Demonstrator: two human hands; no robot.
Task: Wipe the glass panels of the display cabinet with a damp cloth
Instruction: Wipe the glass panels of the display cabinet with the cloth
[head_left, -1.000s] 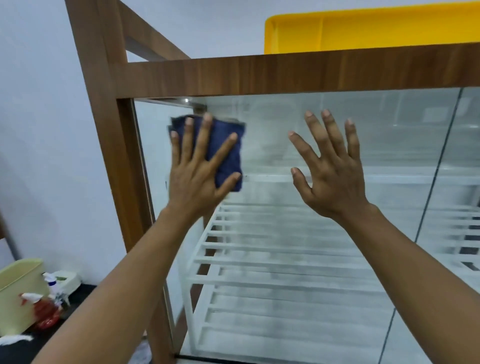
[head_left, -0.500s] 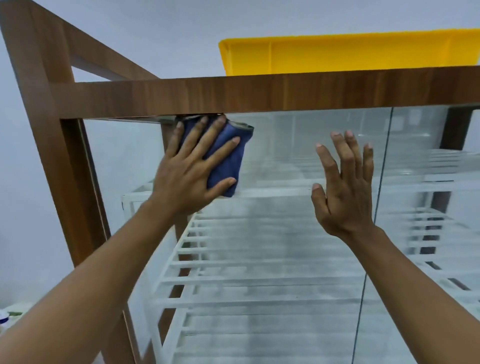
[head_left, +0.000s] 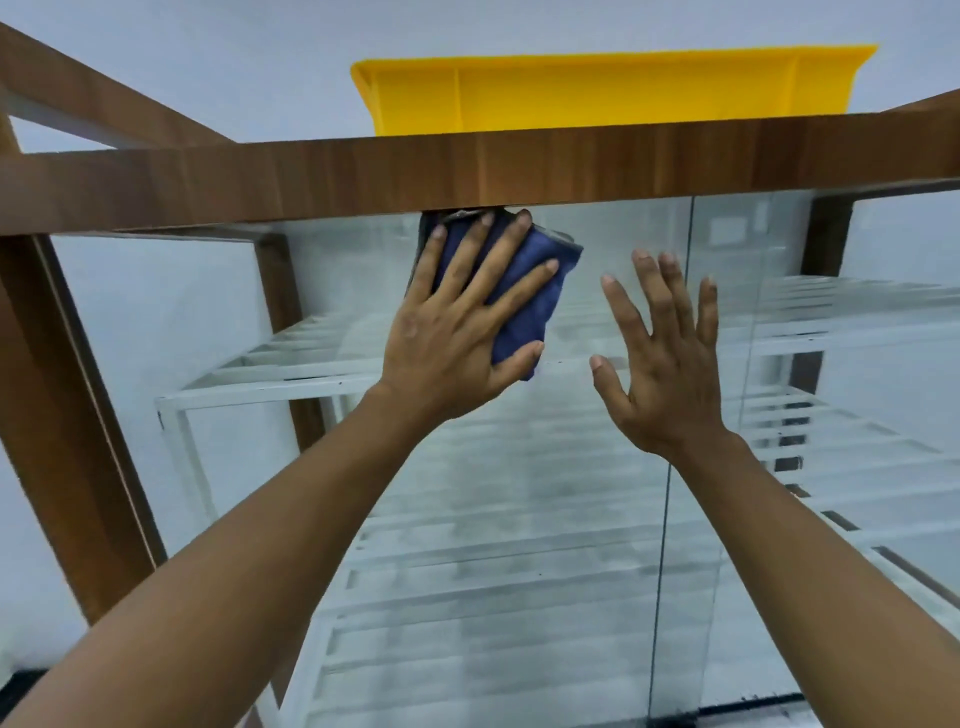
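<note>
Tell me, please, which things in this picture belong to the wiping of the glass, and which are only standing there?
Belong to the job:
- blue cloth, pressed flat under the left hand
- front glass panel of the cabinet
- right hand, open, beside the cloth

Only there:
- yellow tray on the cabinet top
- white slatted shelves inside

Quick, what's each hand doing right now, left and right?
Left hand: open, fingers spread, pressing the blue cloth flat on the glass panel.
Right hand: open, holding nothing.
</note>
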